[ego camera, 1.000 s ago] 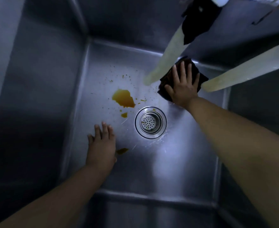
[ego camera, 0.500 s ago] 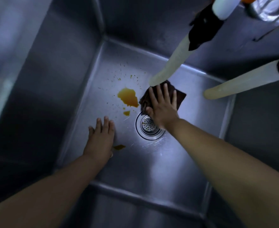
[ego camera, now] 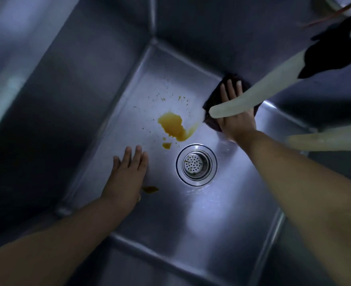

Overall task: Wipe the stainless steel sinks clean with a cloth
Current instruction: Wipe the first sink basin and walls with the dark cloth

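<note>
I look down into a deep stainless steel sink (ego camera: pixel 222 219). My right hand (ego camera: pixel 235 118) presses a dark cloth (ego camera: pixel 212 96) flat against the sink floor at the far right, near the back wall, fingers straight. A pale hose partly covers that hand. My left hand (ego camera: pixel 127 178) rests flat on the sink floor at the near left, fingers straight. An orange-yellow spill (ego camera: pixel 173 125) lies between the hands, smeared toward the cloth, with small splatters around it. A smaller orange spot (ego camera: pixel 150 189) sits by my left wrist.
A round perforated drain strainer (ego camera: pixel 196 164) sits mid-floor. Two pale hoses (ego camera: pixel 251 98) (ego camera: pixel 327 140) hang in from the upper right, the upper one with a black fitting (ego camera: pixel 335 50). Steep steel walls rise on all sides.
My right hand slid the cloth from beside the spill and drain back toward the far right wall, leaving a smear from the spill. The left hand stayed put. The view shifted.
</note>
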{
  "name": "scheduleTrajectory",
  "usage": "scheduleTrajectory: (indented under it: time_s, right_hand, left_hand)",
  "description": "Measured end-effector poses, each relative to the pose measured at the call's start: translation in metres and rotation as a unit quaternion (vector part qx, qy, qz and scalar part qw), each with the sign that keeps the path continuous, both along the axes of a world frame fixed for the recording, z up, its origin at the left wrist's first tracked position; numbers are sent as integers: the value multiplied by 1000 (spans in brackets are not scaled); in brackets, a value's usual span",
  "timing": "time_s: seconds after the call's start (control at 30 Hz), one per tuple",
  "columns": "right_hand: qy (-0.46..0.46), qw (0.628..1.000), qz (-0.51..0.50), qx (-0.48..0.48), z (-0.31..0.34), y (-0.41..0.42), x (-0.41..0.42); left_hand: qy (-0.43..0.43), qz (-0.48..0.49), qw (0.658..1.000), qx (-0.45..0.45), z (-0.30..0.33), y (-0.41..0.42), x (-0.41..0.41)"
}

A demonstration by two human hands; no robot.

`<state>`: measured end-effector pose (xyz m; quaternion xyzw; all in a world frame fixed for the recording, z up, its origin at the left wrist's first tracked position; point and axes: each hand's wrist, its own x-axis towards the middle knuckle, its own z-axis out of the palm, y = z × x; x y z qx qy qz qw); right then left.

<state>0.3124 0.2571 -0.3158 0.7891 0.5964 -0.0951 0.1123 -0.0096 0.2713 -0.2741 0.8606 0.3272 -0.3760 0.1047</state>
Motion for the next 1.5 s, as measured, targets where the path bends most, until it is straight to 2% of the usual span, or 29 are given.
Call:
scheduleTrajectory:
  time_s: [0.1,0.17,0.43,0.53,0.6,0.73,0.87,1.0,1.1,1.17,1.33,1.43,1.5]
  right_hand:
    - [23,996,-87,11,-2,15,-23]
    - [28,994,-107,26,-3,24,-46]
    - [59,997,-14,41,-8,3,-133]
    - [90,994,55,6,-2,-12,-130]
    - [96,993,67,-4,0,-19,-112]
    - [79,994,-64,37,3,-16,-67]
    - [28,977,-206,46,1,15,-45]
    - [16,916,-395,75,-4,72,-76]
    - [33,890,-446,90,-5,114,-94]
    - [37,897,-430,91,-7,133,-106]
    - [32,951,-284,116,-13,160,-139]
    - [56,988,-103,103,-13,165,-145]
    - [67,993,6,100,-11,166,-140]
  left_hand:
    - [-2,7,1000,-10,3,0,-1]
    - [-8,19,1000,-15,4,1,-2]
    - [-33,47,997,-50,7,5,-7]
    - [-39,53,996,-57,14,6,-10]
    - [-35,59,996,-51,18,9,-14]
    - [15,53,998,-18,21,22,-25]
    - [34,27,999,-6,14,28,-29]
    - [41,0,999,6,7,29,-27]
    - [41,-19,999,9,0,32,-32]
    - [37,-25,999,8,-2,32,-35]
    - [34,-44,998,5,-2,34,-36]
    - [19,-19,1000,1,-1,31,-33]
    - [15,-17,1000,-5,-2,30,-29]
